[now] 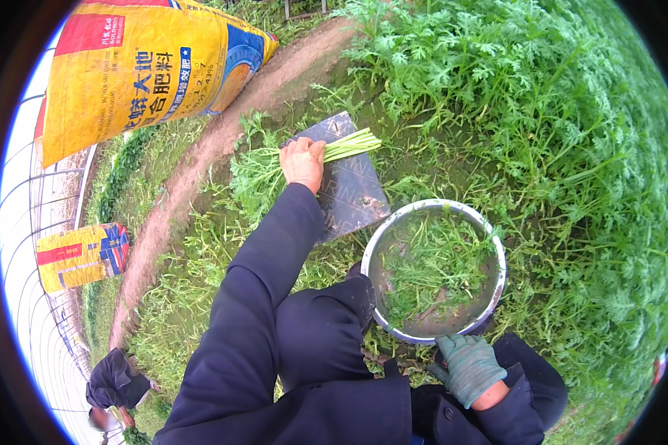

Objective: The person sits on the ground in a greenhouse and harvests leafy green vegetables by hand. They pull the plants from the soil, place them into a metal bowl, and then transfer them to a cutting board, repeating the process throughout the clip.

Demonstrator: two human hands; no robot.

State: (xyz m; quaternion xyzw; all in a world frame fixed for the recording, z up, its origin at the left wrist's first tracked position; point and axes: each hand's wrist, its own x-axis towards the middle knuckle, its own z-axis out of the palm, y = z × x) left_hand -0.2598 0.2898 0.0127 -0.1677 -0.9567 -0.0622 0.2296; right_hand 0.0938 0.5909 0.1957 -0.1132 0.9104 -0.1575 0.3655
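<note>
My left hand point(302, 162), bare, is closed over a bundle of cut leafy greens point(352, 144). The pale green stems line up and point right, while the feathery leaves spread out to the left. Under the bundle lies a dark flat board point(348, 192) with lettering on it. In front of my knees stands a round basin point(502, 261) with a pale rim, loose leaves and sprigs point(437, 267) scattered inside. My right hand point(470, 367), in a grey-green knit glove, touches the basin's near rim with its fingertips. Its palm side is hidden, so its grip cannot be made out.
Dense feathery greens point(512, 100) grow along the right. A large yellow fertilizer sack point(133, 72) stands upper left across a dirt path point(200, 161), with a smaller yellow sack point(83, 256) farther off. Another person point(117, 384) bends over at lower left. Arched greenhouse framing lines the left.
</note>
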